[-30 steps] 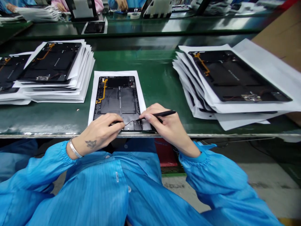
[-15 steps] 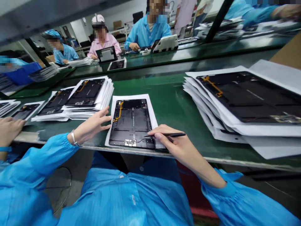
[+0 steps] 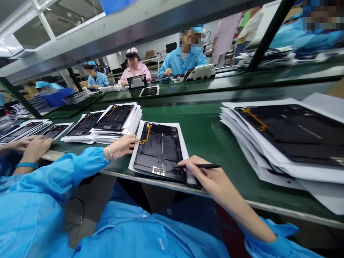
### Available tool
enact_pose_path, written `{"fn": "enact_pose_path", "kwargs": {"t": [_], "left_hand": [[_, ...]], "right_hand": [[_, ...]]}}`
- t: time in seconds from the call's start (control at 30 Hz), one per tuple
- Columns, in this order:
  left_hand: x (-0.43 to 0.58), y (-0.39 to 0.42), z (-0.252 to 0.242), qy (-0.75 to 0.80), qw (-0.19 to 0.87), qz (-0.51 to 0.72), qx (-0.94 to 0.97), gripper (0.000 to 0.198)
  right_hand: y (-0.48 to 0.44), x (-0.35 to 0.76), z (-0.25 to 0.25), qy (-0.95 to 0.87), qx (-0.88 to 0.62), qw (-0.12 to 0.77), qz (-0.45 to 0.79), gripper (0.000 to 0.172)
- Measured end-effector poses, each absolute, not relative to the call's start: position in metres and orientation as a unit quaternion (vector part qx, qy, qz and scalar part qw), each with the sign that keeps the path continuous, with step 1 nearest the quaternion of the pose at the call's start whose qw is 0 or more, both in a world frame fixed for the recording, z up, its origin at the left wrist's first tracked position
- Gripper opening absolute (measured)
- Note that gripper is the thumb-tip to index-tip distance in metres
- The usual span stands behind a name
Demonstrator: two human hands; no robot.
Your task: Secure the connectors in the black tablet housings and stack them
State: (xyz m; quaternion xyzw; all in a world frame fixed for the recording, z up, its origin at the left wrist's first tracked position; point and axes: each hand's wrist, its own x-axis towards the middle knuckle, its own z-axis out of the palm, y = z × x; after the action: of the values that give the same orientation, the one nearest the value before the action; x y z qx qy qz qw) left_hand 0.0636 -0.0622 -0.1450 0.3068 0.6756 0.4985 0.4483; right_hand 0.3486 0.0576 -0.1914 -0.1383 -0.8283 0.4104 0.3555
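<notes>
Tablet panel (image 3: 158,152) lay on a paper sheet (image 3: 185,143); my right fingers (image 3: 195,164) clamped a black stylus (image 3: 211,166) above it, while my left hand (image 3: 120,147), fingers loosely together, rested just beside the sheet.

Count at this station: one loose tablet (image 3: 158,152), three tablet stacks (image 3: 116,117), one stylus (image 3: 206,166), five co-workers (image 3: 182,61) beyond the bench.

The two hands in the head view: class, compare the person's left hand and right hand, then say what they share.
The left hand is open and holds nothing, its fingers at the edge of the white sheet, while the right hand pinches a slim black stylus. The right hand's tip reaches over the black tablet back panel; the left hand stays beside it. The left wrist wears a metal bangle; the right shows none. Both come from blue sleeves.
</notes>
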Motion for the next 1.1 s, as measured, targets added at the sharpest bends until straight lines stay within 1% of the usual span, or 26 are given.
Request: {"fn": "enact_pose_path", "kwargs": {"t": [0.13,0.27,0.43,0.5,0.6,0.67,0.77,0.87,0.93,1.0,1.1], "left_hand": [[0.054,-0.049,-0.151,0.686,0.434,0.478,0.335,0.024],[0.057,-0.035,-0.156,0.67,0.43,0.488,0.358,0.028],[0.074,-0.038,-0.161,0.637,0.428,0.522,0.372,0.023],[0.078,-0.047,-0.16,0.633,0.4,0.552,0.367,0.028],[0.081,-0.067,-0.154,0.627,0.35,0.598,0.356,0.045],[0.079,-0.084,-0.149,0.62,0.329,0.619,0.353,0.042],[0.066,-0.11,-0.149,0.62,0.282,0.659,0.319,0.027],[0.04,-0.137,-0.157,0.631,0.197,0.713,0.234,0.023],[0.02,-0.154,-0.163,0.633,0.157,0.739,0.171,0.028],[0.001,-0.166,-0.168,0.631,0.153,0.751,0.12,0.035],[-0.02,-0.175,-0.171,0.623,0.193,0.754,0.079,0.035]], "right_hand": [[0.055,0.348,-0.189,-0.818,-0.171,0.331,0.438,0.046],[0.054,0.348,-0.187,-0.816,-0.178,0.331,0.44,0.049],[0.057,0.348,-0.193,-0.819,-0.188,0.34,0.421,0.051],[0.059,0.349,-0.197,-0.823,-0.187,0.342,0.412,0.048],[0.058,0.35,-0.201,-0.831,-0.173,0.353,0.394,0.04],[0.055,0.349,-0.2,-0.832,-0.157,0.376,0.375,0.035],[0.044,0.347,-0.192,-0.826,-0.124,0.411,0.364,0.03],[0.031,0.337,-0.176,-0.817,-0.083,0.397,0.41,0.031],[0.024,0.322,-0.162,-0.799,-0.066,0.366,0.472,0.032],[0.02,0.297,-0.149,-0.76,-0.062,0.319,0.563,0.031],[0.02,0.244,-0.134,-0.675,-0.096,0.233,0.694,0.027]]}}
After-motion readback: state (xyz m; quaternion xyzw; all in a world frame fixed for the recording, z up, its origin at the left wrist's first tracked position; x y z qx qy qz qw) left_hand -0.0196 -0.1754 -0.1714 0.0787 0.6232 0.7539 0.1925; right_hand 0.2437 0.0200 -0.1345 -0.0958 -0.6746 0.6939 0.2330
